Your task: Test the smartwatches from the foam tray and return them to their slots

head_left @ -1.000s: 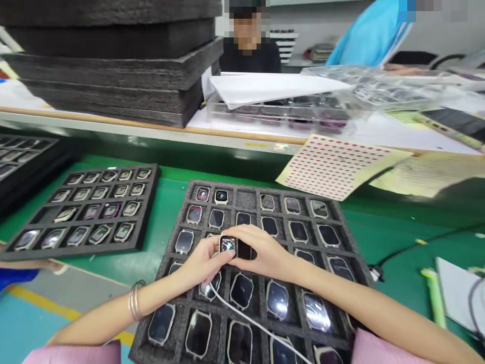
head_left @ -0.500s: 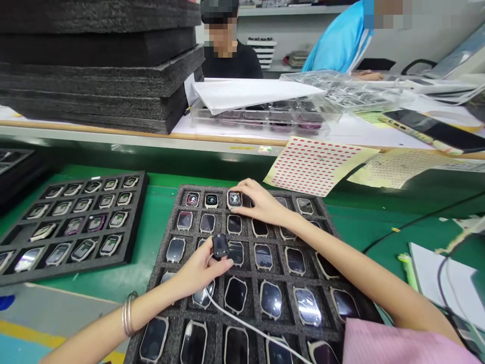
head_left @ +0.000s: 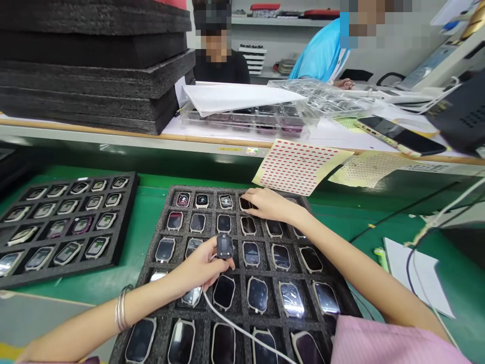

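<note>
A black foam tray point(head_left: 151, 255) in front of me holds rows of watch bodies in its pockets. My left hand point(head_left: 197, 265) pinches a small black charger puck point(head_left: 225, 246) on a white cable point(head_left: 242, 331), held just above the tray's middle. My right hand point(head_left: 267, 203) reaches to the tray's far row, its fingers curled around a dark watch body point(head_left: 245, 203) in the fourth pocket. Three lit watch bodies point(head_left: 202, 200) sit to the left of it in that row.
A second foam tray of watch bodies point(head_left: 125, 222) lies to the left on the green mat. Behind, a raised shelf carries stacked foam sheets point(head_left: 94, 65), clear plastic trays point(head_left: 250, 119), red dot sticker sheets point(head_left: 295, 167) and a phone point(head_left: 401, 135). Two people sit beyond it.
My right hand set a lit watch body into the far row's third pocket, then shifted right onto the fourth pocket. My left hand kept the charger puck over the tray.
</note>
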`<state>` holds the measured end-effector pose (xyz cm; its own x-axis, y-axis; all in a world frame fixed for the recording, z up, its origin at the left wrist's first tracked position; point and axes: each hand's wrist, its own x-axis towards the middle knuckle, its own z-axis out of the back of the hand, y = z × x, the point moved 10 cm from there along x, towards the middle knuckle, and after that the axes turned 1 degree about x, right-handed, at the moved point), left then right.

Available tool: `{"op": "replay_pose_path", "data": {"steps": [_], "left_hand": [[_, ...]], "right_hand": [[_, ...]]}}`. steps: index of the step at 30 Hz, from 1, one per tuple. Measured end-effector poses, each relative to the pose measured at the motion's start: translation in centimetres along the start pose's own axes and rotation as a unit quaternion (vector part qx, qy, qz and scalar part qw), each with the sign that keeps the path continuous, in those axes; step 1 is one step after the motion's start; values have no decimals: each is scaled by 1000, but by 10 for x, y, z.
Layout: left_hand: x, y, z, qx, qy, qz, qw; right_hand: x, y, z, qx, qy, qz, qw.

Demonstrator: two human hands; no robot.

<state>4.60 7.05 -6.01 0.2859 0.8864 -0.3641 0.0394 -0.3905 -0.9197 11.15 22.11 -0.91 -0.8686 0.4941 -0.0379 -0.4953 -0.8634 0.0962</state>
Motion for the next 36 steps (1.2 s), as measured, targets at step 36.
{"op": "replay_pose_path", "data": {"steps": [36], "left_hand": [[7,-4,14,-29,-51,-120,991]], "right_hand": [[-54,111,3,310,-152,136,928]]}}
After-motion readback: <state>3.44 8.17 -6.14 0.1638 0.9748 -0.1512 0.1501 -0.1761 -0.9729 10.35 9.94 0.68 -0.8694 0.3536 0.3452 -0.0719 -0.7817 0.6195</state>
